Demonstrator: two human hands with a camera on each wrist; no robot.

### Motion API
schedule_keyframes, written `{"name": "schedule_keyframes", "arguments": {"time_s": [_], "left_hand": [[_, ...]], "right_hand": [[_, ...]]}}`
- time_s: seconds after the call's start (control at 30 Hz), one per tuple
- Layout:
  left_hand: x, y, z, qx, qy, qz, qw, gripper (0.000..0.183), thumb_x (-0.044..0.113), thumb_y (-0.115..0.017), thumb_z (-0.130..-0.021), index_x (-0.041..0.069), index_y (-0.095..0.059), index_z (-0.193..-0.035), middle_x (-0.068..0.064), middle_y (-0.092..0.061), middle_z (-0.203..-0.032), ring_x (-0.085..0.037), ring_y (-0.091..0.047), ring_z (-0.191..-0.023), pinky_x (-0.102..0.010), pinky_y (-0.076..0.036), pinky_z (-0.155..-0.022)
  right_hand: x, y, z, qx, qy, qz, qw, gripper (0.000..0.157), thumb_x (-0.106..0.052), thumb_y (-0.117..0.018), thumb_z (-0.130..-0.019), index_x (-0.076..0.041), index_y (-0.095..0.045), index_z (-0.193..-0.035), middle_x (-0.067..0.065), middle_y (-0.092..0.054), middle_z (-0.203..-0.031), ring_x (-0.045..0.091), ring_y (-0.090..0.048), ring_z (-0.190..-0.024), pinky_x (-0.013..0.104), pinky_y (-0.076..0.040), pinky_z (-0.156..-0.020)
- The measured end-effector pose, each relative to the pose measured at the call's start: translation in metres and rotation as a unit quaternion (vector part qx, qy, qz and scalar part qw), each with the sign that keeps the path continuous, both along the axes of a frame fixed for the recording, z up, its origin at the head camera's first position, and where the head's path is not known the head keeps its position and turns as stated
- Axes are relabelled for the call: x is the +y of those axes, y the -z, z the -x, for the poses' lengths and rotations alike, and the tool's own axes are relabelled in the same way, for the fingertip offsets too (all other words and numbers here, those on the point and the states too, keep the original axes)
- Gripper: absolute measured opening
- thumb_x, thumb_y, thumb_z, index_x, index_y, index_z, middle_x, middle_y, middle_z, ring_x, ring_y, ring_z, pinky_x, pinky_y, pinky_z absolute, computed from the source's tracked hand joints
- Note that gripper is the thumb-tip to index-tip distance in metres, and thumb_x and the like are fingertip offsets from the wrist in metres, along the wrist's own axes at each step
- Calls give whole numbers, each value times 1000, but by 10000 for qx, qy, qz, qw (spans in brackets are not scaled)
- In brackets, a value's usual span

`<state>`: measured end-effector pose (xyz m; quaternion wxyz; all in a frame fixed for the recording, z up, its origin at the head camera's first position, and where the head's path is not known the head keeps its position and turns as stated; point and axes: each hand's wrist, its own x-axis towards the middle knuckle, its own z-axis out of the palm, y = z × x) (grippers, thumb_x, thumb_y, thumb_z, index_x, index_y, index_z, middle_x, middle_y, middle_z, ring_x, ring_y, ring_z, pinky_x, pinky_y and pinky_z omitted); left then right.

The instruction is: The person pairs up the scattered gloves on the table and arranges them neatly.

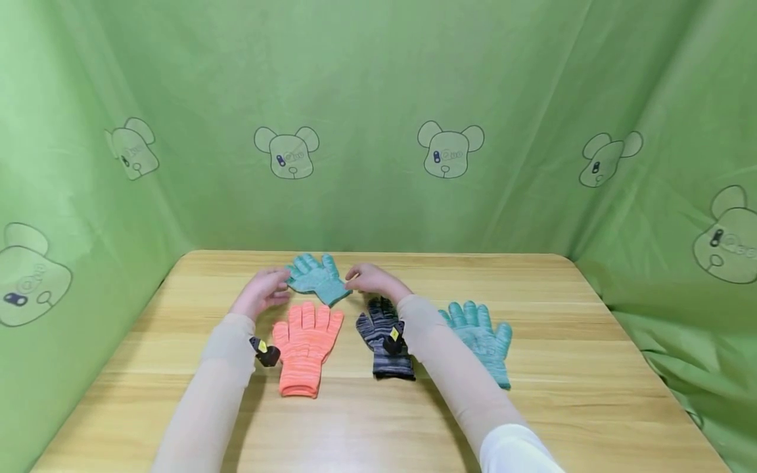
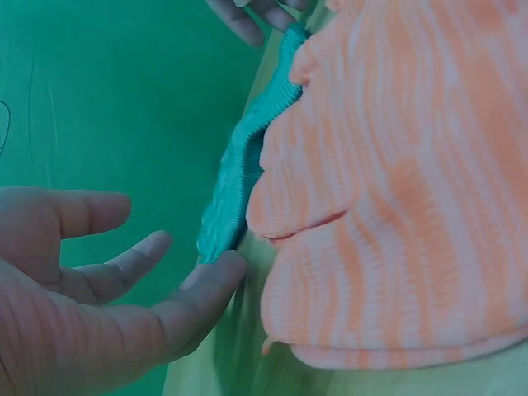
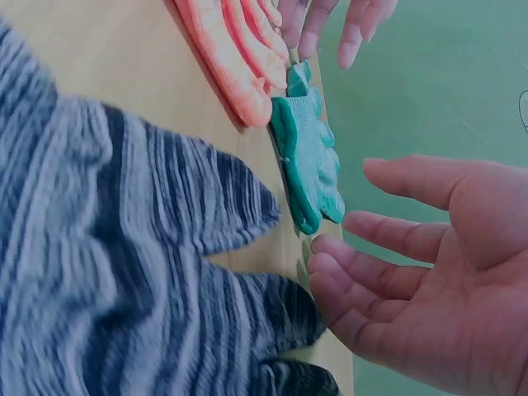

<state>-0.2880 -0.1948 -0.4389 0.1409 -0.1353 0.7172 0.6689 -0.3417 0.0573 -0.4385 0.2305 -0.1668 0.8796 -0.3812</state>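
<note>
A teal knit glove (image 1: 319,279) lies near the table's far edge, its fingers toward the back left and its cuff toward the front right. My left hand (image 1: 265,292) is at its left side, fingertips right at the glove's thumb side. At the cuff's right is my right hand (image 1: 375,280), fingertips close to the cuff edge. Both hands have loosely bent, spread fingers, with nothing held between them in the wrist views. An orange glove (image 1: 305,341) lies flat beside my left wrist. Under my right forearm, a black-and-grey striped glove (image 1: 384,335) is partly hidden.
A second teal glove (image 1: 481,341) lies to the right, partly behind my right forearm. The wooden table (image 1: 591,368) is enclosed by green cloth walls (image 1: 378,72) at the back and sides. Each wrist wears a small black device (image 1: 267,353).
</note>
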Motion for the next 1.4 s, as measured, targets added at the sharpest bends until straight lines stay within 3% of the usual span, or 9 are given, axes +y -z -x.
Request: {"name": "schedule_keyframes", "arguments": {"time_s": [0.23,0.43,0.6,0.83,1.1,1.4], "left_hand": [[4,5,6,-287,-155,-137,9994,56,17,-43,-102,-5,-25,-150,-23,-38,-139,-30,-53,-113,-43,-44,-111],[7,5,8,-428,-204,-204,9987,51,15,-44,-101,-6,-31,-146,-22,-43,-136,-27,-57,-108,-42,-45,-110],[7,5,6,-416,-167,-262,9987,45,14,-45,-101,-7,-37,-140,-18,-47,-127,-24,-59,-102,-41,-46,-110],[6,6,4,-364,-180,-286,9988,43,14,-44,-101,-7,-40,-139,-20,-49,-131,-26,-60,-108,-42,-45,-111],[11,5,7,-289,-226,-658,9972,48,12,-39,-103,-8,-32,-146,-25,-35,-150,-34,-51,-126,-40,-41,-114],[15,2,9,-223,-360,-759,9962,47,12,-43,-102,-6,-34,-145,-21,-40,-144,-29,-55,-120,-36,-44,-112]], "right_hand": [[-5,4,-1,-73,187,52,9998,40,-18,-65,-90,1,-57,-125,12,-60,-114,20,-56,-87,30,-51,-73],[-10,7,-1,-50,242,58,9997,35,-13,-68,-86,1,-61,-117,4,-56,-91,16,-51,-71,27,-46,-62],[-12,10,-1,-6,196,153,9997,33,-6,-69,-83,2,-62,-114,3,-55,-89,14,-48,-65,26,-43,-58],[-13,13,0,-161,392,435,9982,31,-4,-67,-84,2,-63,-114,1,-56,-82,12,-51,-65,24,-46,-57],[-16,13,1,-373,657,903,9930,27,2,-64,-83,4,-64,-110,3,-59,-77,16,-58,-67,26,-53,-59],[-10,17,8,-476,839,1056,9897,29,5,-57,-84,1,-67,-111,8,-62,-89,17,-59,-72,26,-56,-66]]}}
